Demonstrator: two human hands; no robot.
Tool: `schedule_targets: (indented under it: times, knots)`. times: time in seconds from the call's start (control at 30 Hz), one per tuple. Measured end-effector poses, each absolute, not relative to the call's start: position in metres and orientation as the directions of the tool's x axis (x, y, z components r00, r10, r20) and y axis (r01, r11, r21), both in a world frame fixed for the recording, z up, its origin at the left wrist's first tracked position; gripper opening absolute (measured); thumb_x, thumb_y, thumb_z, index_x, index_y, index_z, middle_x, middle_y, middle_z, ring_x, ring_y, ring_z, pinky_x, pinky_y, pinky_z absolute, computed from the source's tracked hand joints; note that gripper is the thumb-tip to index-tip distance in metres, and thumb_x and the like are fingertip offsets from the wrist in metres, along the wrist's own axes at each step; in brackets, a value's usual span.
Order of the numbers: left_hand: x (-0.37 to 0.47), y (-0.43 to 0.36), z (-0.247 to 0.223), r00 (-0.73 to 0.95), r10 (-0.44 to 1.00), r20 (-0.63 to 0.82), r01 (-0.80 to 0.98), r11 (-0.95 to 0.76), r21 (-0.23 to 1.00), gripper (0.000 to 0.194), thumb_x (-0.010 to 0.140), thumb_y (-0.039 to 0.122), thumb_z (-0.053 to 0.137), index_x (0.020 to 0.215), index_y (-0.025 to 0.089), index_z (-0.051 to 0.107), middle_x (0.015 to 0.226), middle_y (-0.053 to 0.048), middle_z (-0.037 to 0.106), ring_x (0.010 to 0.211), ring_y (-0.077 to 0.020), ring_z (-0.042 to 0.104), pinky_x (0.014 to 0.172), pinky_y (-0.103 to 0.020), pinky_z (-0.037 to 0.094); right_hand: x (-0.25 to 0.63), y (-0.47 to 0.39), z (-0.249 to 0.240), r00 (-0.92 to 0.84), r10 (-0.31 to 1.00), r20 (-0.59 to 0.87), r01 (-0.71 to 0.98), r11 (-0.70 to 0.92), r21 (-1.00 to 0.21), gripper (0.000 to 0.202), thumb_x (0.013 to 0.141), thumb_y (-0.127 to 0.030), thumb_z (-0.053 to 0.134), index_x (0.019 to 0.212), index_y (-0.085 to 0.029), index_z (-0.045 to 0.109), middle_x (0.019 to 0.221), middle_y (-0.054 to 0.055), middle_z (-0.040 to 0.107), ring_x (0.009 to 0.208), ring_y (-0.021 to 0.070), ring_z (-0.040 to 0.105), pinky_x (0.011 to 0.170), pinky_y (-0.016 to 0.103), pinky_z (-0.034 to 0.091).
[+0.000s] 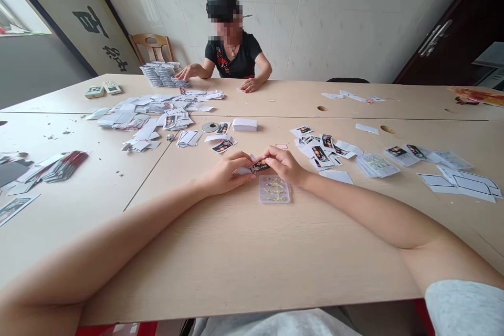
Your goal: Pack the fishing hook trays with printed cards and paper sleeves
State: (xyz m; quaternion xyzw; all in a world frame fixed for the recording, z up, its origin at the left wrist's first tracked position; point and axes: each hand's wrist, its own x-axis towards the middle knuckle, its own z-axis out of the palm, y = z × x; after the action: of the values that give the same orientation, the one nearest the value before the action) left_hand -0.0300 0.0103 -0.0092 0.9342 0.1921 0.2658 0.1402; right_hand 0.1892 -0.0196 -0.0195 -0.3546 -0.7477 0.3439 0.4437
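Note:
Between both hands is a small black printed label [260, 166], with white paper showing behind it. My left hand [228, 172] is closed on its left end, fingers around the white part. The thumb and fingers of my right hand [284, 164] pinch its right end. Just below the hands lies a clear plastic box [274, 197] with rows of small gold-coloured pieces inside; its top edge is partly covered by my right hand. Right of my right hand spreads a loose pile of black-printed labels [321, 154]. A white paper stack [244, 125] stands beyond the hands.
Across the table sits a person [232, 52], one hand at stacked packs [159, 73]. White slips [134, 110] cover the left middle. Several clear boxes [378, 165] and outlined white labels [464, 182] lie at right. A tape roll [210, 127] and two remotes [103, 89] are also there.

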Motion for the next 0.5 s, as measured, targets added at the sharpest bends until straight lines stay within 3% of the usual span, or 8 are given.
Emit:
schedule_targets:
  times: [0.27,0.5]
  knots:
    - [-0.028,0.010,-0.010,0.776,0.422,0.469,0.277,-0.896,0.347,0.017,0.087,0.028,0.057,0.099,0.017,0.058,0.105,-0.010,0.058,0.090,-0.0150,0.060,0.078,-0.028,0.051,0.192,-0.016,-0.022,-0.314,0.861,0.401,0.202,0.473,-0.858,0.015,0.085,-0.026,0.042,0.079,-0.019,0.053,0.076,0.000,0.057,0.078,0.0149,0.054,0.076,0.030,0.045]
    - [-0.029,0.005,-0.008,0.837,0.408,0.364,0.297,-0.898,0.324,0.018,0.084,0.026,0.056,0.100,0.018,0.058,0.114,-0.010,0.054,0.088,-0.0152,0.060,0.074,-0.027,0.053,0.190,-0.009,-0.023,-0.190,0.968,0.164,-0.060,0.155,-0.986,0.020,0.083,-0.041,0.051,0.081,-0.021,0.047,0.079,-0.001,0.063,0.070,0.0149,0.066,0.065,0.028,0.052]
